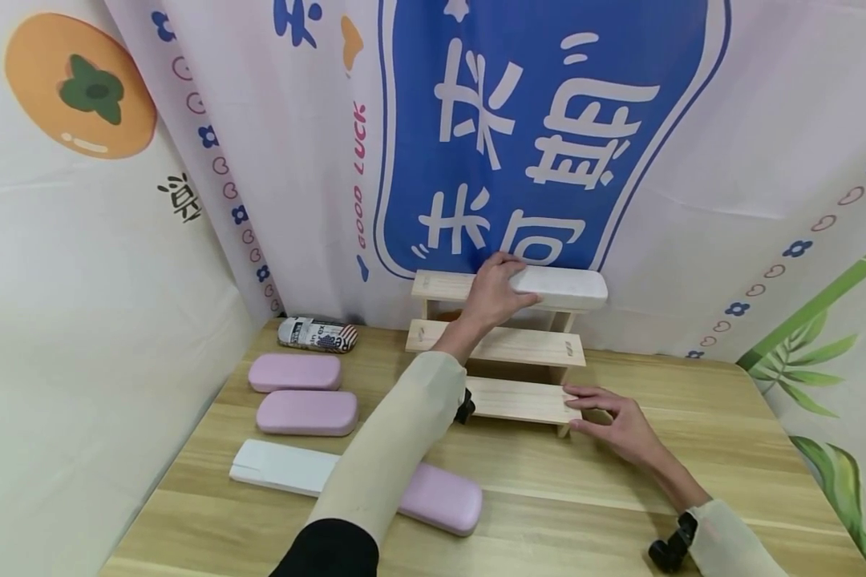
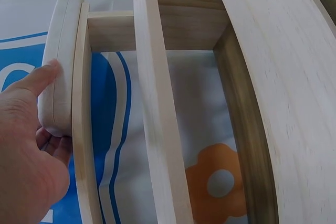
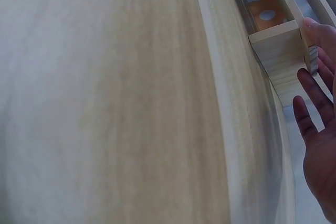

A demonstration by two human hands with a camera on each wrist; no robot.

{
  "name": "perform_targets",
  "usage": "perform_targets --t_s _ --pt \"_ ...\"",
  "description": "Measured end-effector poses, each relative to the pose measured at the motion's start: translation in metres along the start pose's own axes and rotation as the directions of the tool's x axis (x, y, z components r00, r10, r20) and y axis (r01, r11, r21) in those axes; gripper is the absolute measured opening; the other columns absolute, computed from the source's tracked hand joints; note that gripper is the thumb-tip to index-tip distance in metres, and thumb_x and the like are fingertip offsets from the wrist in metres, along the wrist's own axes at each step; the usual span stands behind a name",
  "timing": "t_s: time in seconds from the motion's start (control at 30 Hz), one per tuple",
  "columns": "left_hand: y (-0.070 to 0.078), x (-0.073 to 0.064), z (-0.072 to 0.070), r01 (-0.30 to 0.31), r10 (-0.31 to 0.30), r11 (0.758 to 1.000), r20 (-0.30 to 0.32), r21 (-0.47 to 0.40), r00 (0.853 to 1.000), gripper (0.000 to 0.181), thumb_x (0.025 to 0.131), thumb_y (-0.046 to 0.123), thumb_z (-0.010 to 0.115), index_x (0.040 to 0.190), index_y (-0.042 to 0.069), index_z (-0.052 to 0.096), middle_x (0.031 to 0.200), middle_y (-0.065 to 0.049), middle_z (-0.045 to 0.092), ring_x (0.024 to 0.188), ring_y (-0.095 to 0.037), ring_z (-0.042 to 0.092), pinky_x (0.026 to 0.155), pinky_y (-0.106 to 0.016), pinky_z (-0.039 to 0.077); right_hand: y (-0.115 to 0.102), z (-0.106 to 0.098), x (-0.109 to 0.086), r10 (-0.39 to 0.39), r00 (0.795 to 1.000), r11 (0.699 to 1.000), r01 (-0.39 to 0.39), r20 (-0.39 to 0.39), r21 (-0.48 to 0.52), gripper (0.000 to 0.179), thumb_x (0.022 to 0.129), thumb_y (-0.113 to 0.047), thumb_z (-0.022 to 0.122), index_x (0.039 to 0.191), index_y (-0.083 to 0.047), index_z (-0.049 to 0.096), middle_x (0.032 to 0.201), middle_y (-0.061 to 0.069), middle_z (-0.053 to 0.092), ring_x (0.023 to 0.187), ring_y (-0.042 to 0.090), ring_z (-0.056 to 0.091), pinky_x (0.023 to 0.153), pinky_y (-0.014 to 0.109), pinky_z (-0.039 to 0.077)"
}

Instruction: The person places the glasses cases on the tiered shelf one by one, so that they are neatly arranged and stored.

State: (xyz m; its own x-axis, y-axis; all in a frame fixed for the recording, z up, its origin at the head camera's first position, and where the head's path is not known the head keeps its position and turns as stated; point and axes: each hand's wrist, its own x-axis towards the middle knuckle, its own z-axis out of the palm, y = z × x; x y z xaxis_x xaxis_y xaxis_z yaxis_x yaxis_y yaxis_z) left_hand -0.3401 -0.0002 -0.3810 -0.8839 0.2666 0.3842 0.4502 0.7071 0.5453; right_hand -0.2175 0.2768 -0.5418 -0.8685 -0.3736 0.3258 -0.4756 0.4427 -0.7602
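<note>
White case on rack, top step: hazards

White case [image 1: 563, 286]: lies on the top step [image 1: 442, 284], right-hand part; its far end appears to reach slightly past the board.
Left hand [image 1: 494, 292]: pinches the case's left end. Risk: a push rightward could tip it off the overhanging end.
Right hand [image 1: 624, 425]: pinches the right end of the bottom step [image 1: 512, 401]. Risk: a tug there could skew the rack [image 1: 527, 346] and unseat the case.
Left sleeve [image 1: 393, 441]: crosses over a pink case [image 1: 442, 497] and a long white box [image 1: 285, 466] on the counter [image 1: 548, 513]; clearance cannot be told. Risk: a low withdrawal might sweep both.
</note>
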Motion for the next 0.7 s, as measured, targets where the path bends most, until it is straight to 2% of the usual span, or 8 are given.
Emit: perform_targets --t_s 0.2,0.43,0.7 --pt "0.0012 0.0004 0.0035 0.010 -0.010 1.000 -0.012 0.022 1.000 0.064 0.086 0.039 0.090 0.139 0.009 0.071 0.144 -0.004 0.064 0.137 -0.022 0.059 0.119 -0.033 0.047 -0.0005 -0.0007 -0.0005 0.011 1.000 1.000 -0.011 -0.002 -0.002 0.031 0.089 -0.011 0.086 0.119 -0.017 0.081 0.141 0.013 0.071 0.131 -0.013 0.054 0.104 0.005 0.041" --pt "0.0031 0.0018 0.0086 0.016 -0.016 1.000 -0.029 0.010 0.999 0.063 0.085 0.039 0.091 0.137 0.008 0.072 0.143 -0.004 0.065 0.135 -0.021 0.060 0.117 -0.031 0.048 0.0024 -0.0004 -0.0013 0.010 1.000 1.000 -0.010 0.003 0.006 0.031 0.089 -0.010 0.085 0.119 -0.017 0.081 0.142 0.013 0.070 0.132 -0.013 0.054 0.105 0.005 0.042" --pt "0.0050 0.0011 0.0061 0.006 -0.006 1.000 -0.019 0.019 1.000 0.063 0.086 0.038 0.089 0.138 0.007 0.071 0.143 -0.005 0.064 0.135 -0.022 0.060 0.118 -0.033 0.048 0.0017 -0.0004 -0.0003 0.008 1.000 1.000 -0.008 0.007 0.009 0.032 0.090 -0.011 0.085 0.121 -0.017 0.080 0.143 0.013 0.070 0.132 -0.013 0.053 0.106 0.005 0.041"
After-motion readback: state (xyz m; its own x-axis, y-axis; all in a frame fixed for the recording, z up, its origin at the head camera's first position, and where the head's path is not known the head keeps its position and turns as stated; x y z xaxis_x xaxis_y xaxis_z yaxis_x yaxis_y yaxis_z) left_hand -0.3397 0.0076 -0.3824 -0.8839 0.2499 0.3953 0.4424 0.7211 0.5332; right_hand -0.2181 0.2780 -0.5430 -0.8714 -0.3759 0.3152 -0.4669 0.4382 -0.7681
